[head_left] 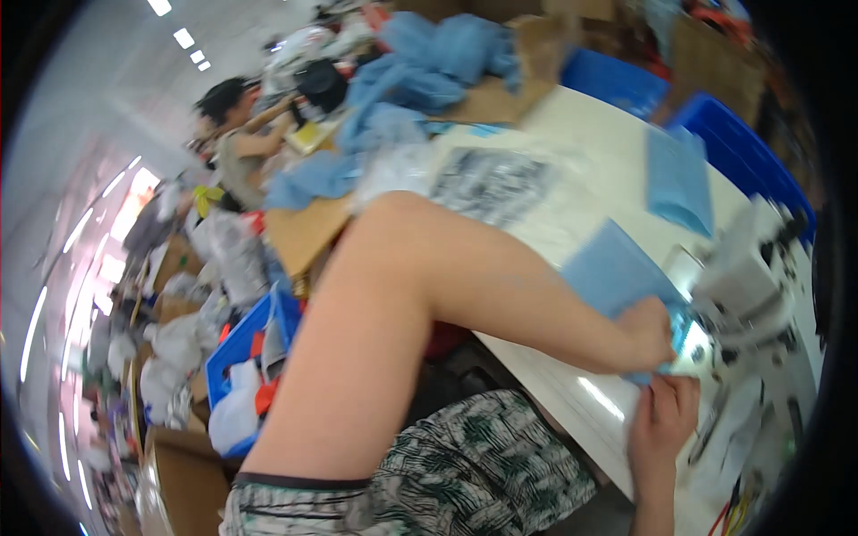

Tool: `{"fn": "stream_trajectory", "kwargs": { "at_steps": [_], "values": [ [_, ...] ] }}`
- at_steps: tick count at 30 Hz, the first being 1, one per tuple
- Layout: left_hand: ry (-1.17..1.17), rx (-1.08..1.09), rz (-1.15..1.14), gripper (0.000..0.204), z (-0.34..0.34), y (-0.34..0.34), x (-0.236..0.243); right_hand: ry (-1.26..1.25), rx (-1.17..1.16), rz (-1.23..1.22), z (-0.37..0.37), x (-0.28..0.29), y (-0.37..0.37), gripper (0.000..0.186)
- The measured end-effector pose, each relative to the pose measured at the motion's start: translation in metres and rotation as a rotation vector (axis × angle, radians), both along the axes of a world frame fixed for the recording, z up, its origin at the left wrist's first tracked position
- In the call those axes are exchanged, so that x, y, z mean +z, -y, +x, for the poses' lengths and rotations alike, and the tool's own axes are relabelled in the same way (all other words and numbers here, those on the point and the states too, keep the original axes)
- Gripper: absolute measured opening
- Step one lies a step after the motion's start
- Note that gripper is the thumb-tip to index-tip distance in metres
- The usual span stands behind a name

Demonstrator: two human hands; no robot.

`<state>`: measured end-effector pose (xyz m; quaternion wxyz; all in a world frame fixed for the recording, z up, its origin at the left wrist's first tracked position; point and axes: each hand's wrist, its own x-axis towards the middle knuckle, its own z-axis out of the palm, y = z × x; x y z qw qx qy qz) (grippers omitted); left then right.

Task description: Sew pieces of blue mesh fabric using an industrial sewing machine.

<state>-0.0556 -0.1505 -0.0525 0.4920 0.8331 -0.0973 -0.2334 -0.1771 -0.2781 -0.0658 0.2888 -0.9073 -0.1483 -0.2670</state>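
Observation:
My left forearm reaches across the white table, and my left hand (pixel 648 330) has curled fingers on a light blue fabric piece (pixel 608 263) beside the lit needle area of a sewing machine (pixel 742 277). Just below it, my right hand (pixel 661 420) pinches the lower edge of the same blue piece. The fabric between my hands is partly hidden by them, and the picture is slightly blurred. A folded blue piece (pixel 675 183) lies farther back on the table, near a clear bag with dark printing (pixel 487 183).
Blue bins stand beyond the table (pixel 603 85) and at my left (pixel 232 397). Blue fabric heaps (pixel 447 49) and cardboard (pixel 299 232) cover the far table end. A co-worker (pixel 241 152) works at back left. Tools (pixel 715 411) lie at the right.

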Motion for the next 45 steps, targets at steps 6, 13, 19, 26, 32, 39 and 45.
{"fn": "stream_trajectory", "kwargs": {
  "at_steps": [6,13,19,26,32,39,45],
  "values": [
    [-0.046,0.046,0.064,0.019,-0.001,0.007,0.006,-0.014,0.009,-0.047,0.002,-0.006,0.005,0.022],
    [-0.004,0.029,0.134,0.030,0.008,0.020,-0.004,-0.097,-0.153,-0.147,0.008,0.009,0.012,0.037],
    [-0.029,-0.206,0.155,0.034,0.022,0.015,-0.008,-0.285,-0.158,-0.023,0.021,0.031,-0.004,0.055],
    [-0.057,-0.218,0.200,0.024,0.026,0.019,-0.004,-0.240,-0.114,-0.200,0.021,0.028,0.001,0.054],
    [0.009,-0.206,0.186,0.020,0.029,0.029,-0.032,-0.236,-0.093,-0.223,0.022,0.018,0.009,0.055],
    [0.035,-0.284,0.128,0.018,0.025,0.017,-0.020,-0.295,-0.064,-0.209,0.024,0.021,0.010,0.054],
    [0.182,-0.369,0.161,0.015,0.026,0.026,-0.038,-0.263,-0.077,-0.225,0.024,0.019,0.009,0.051]
  ]
}}
